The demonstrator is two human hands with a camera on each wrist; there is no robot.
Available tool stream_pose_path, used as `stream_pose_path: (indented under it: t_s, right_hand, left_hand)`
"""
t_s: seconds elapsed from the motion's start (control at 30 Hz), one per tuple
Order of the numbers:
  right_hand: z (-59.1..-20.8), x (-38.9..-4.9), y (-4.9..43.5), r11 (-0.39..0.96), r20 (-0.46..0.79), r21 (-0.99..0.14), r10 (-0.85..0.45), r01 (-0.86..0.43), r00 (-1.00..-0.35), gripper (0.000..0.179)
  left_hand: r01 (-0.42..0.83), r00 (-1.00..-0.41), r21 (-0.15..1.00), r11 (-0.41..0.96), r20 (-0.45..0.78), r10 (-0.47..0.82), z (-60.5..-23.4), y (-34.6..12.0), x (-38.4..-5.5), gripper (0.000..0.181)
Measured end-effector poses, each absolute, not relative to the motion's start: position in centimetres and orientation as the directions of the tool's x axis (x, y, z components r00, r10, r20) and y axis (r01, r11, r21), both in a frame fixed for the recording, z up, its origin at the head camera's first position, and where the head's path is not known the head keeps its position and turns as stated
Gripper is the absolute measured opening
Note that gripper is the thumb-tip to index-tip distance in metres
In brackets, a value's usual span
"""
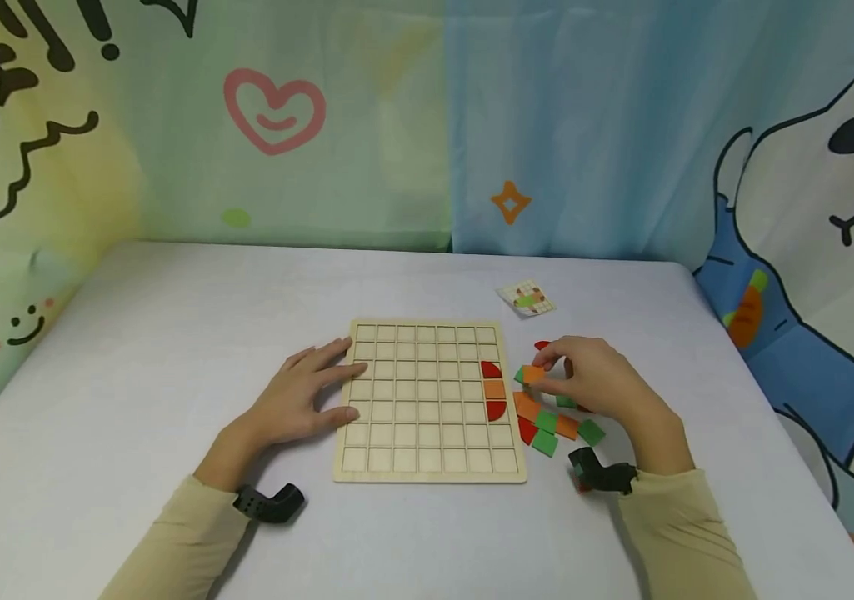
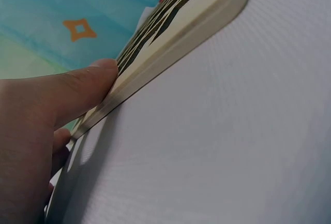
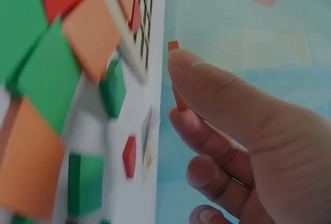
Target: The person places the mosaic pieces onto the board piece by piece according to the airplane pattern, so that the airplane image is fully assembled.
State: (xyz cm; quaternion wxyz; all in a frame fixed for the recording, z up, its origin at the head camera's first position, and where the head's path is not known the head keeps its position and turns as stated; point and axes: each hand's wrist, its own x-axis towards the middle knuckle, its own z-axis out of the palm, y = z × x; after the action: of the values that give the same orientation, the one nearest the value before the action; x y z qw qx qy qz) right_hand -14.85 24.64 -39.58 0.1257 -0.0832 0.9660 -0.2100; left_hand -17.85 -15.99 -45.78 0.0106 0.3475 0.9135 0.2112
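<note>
A square wooden grid board [image 1: 427,450] lies on the white table. Along its right side sit a red quarter-round piece [image 1: 491,370], an orange square [image 1: 494,390] and another red rounded piece [image 1: 496,410] in a column. My left hand [image 1: 287,396] rests on the board's left edge with spread fingers, the thumb [image 2: 90,87] at the rim in the left wrist view. Just right of the board, my right hand [image 1: 595,379] pinches an orange square tile [image 1: 533,374] between thumb and fingers. In the right wrist view this orange tile [image 3: 178,102] shows edge-on, raised above the table.
Several loose green, orange and red tiles [image 1: 545,420] lie right of the board under and beside my right hand. Behind them is a small pattern card [image 1: 527,297]. A printed curtain [image 1: 367,167] hangs at the table's far edge.
</note>
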Motion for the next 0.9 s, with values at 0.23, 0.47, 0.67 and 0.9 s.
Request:
stream_pose_path:
  t_s: [0.23, 0.47, 0.67, 0.9]
  right_hand:
    - [-39.2, -14.3, 21.9, 0.887, -0.185, -0.428, -0.272, -0.172, -0.944, 0.031]
    - [-39.6, -14.0, 19.9, 0.866, -0.178, -0.459, -0.310, -0.200, -0.934, 0.031]
    - [-39.9, -13.6, 18.9, 0.866, -0.189, -0.457, -0.317, -0.202, -0.929, 0.032]
    - [-40.3, -13.5, 18.5, 0.891, -0.201, -0.409, -0.299, -0.197, -0.933, 0.032]
  left_hand:
    - [0.625, -0.760, 0.409, 0.665, 0.125, 0.637, -45.6, -16.0, -17.6, 0.063]
    - [0.628, -0.759, 0.400, 0.668, 0.126, 0.639, -45.6, -16.1, -17.7, 0.062]
    - [0.634, -0.754, 0.403, 0.660, 0.130, 0.644, -45.5, -15.9, -17.7, 0.063]
    - [0.628, -0.758, 0.409, 0.662, 0.128, 0.640, -45.5, -16.0, -17.7, 0.063]
